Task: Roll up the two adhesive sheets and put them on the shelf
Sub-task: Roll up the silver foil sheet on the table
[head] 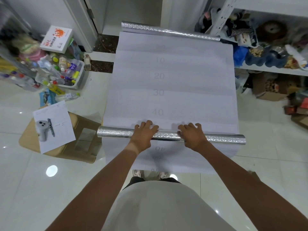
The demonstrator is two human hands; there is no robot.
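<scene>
Your left hand (144, 132) and right hand (191, 135) rest palms-down, fingers spread and gripping nothing, on the near embossed silver foil roll (170, 134) at 6 o'clock on the white gridded backing sheet (175, 84). A second silver roll (170, 31) lies at 12 o'clock. Step in hand: rolling. Next, push evenly toward 12; the white metal shelf (273, 70) waits at 2 o'clock

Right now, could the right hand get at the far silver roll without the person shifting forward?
Probably not. The right hand rests on the near roll, and the whole unrolled white sheet lies between it and the far roll. Nothing blocks the path, but the arm already looks nearly straight.
</scene>
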